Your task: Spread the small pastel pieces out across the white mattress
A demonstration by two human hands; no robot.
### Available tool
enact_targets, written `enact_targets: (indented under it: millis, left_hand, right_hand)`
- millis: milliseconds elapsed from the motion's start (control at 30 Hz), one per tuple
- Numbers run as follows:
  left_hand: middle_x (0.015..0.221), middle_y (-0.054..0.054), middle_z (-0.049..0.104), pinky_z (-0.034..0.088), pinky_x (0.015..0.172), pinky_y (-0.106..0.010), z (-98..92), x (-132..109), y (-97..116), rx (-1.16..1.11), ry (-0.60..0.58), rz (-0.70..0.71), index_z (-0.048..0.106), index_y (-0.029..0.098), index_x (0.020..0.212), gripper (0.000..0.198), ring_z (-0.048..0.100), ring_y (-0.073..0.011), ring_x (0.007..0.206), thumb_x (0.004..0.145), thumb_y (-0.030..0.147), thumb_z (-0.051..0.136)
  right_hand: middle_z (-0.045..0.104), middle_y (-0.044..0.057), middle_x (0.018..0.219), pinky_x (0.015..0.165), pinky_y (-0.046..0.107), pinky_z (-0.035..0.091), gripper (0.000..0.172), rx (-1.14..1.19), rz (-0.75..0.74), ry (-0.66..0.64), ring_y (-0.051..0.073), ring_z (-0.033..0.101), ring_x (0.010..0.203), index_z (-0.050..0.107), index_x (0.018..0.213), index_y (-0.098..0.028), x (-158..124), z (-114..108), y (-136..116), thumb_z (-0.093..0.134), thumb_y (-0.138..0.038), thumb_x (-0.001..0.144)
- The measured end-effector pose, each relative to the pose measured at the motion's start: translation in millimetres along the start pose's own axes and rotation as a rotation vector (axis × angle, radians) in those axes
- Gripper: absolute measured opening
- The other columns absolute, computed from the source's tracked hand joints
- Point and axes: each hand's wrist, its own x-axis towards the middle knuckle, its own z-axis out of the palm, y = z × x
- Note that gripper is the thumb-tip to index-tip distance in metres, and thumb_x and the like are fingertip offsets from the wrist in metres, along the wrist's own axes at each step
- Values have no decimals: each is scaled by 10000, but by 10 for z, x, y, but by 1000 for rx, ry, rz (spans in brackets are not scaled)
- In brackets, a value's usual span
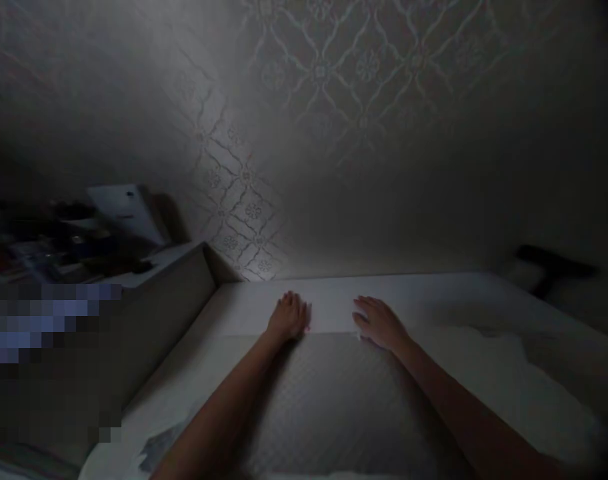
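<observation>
Head view, dim light; no writing legible. Two hands: left hand (pixel 290 315) and right hand (pixel 379 321) lie flat, fingers spread, gripping nothing, on the far edge of one quilted pad (pixel 329 393) atop the mattress (pixel 434 300). Wall (pixel 334 133) just beyond; open mattress to the right.

Ahead of me patterned wallpaper (pixel 329 73), to my left a cluttered side shelf (pixel 74 257) with a white box (pixel 127 213), dark object (pixel 554 270) far right.
</observation>
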Motion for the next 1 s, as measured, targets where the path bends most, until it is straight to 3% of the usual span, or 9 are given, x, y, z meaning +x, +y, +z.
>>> enact_targets:
  millis: [100, 200, 333, 433, 567, 633, 733, 800, 1000]
  left_hand:
    - [1461, -236, 395, 296, 1103, -512, -64, 35, 315, -29, -38, 61, 450, 86, 1334, 451, 312, -319, 1399, 932, 287, 417]
    - [1467, -260, 377, 294, 1120, -443, -137, 55, 647, -94, -19, 33, 393, 19, 1368, 480, 323, -280, 1401, 994, 280, 246]
    - [1490, -232, 364, 280, 1132, -446, -215, 84, 1078, -146, -36, 99, 374, 36, 1396, 501, 305, -274, 1412, 994, 294, 222]
    - [1496, -215, 370, 257, 1149, -447, -254, 143, 1276, -335, -36, 109, 376, 30, 1410, 513, 298, -276, 1417, 981, 272, 237]
    - [1406, -196, 502, 376, 1089, -346, -285, 247, 1203, -720, 1, -60, 341, 15, 1440, 537, 482, -230, 1303, 982, 265, 213]
    - [1392, -167, 529, 399, 1069, -314, -274, 274, 1044, -738, 55, -100, 348, 43, 1442, 526, 513, -198, 1273, 988, 260, 194]
    - [1471, -142, 443, 265, 1160, -414, -209, 276, 785, -485, 113, -93, 372, 100, 1439, 498, 408, -217, 1359, 987, 258, 234]
    - [1508, -149, 384, 215, 1158, -528, -150, 269, 669, -287, 56, -89, 370, 123, 1445, 499, 327, -279, 1403, 975, 272, 292]
    - [1536, -144, 333, 258, 1124, -573, -84, 262, 626, -142, 6, -71, 368, 169, 1454, 500, 295, -324, 1413, 986, 311, 263]
  right_hand:
    - [615, 137, 1303, 1103, 372, 361, 424, 28, 24, -17, 222, 547, 1235, 627, 1249, -125, 16, -14, -2, 393, -185, 902]
    - [608, 151, 1308, 1110, 363, 356, 468, 42, 68, -27, 226, 542, 1240, 610, 1271, -88, 32, -17, 1, 349, -149, 887]
    - [624, 150, 1285, 1088, 398, 391, 491, 80, 77, -2, 250, 563, 1212, 605, 1281, -99, 41, 12, 30, 324, -132, 879]
    - [642, 161, 1254, 1067, 394, 413, 475, 143, 97, 29, 247, 590, 1177, 618, 1251, -85, 41, 55, 56, 317, -118, 886]
    - [675, 141, 1203, 1031, 376, 444, 438, 242, 124, 129, 226, 622, 1130, 643, 1202, -110, 43, 104, 85, 344, -91, 882]
    - [689, 129, 1178, 1017, 384, 457, 432, 284, 131, 141, 226, 636, 1106, 657, 1181, -133, 49, 107, 102, 360, -80, 870]
    - [697, 117, 1164, 1017, 398, 458, 419, 346, 126, 105, 229, 640, 1100, 680, 1150, -160, 53, 82, 136, 382, -94, 863]
    - [699, 97, 1165, 1018, 420, 456, 422, 392, 109, 77, 229, 637, 1102, 685, 1149, -187, 45, 56, 160, 382, -115, 864]
    - [652, 94, 1259, 1093, 516, 343, 436, 472, 21, -5, 245, 584, 1189, 651, 1227, -214, -42, -40, 155, 383, -178, 886]
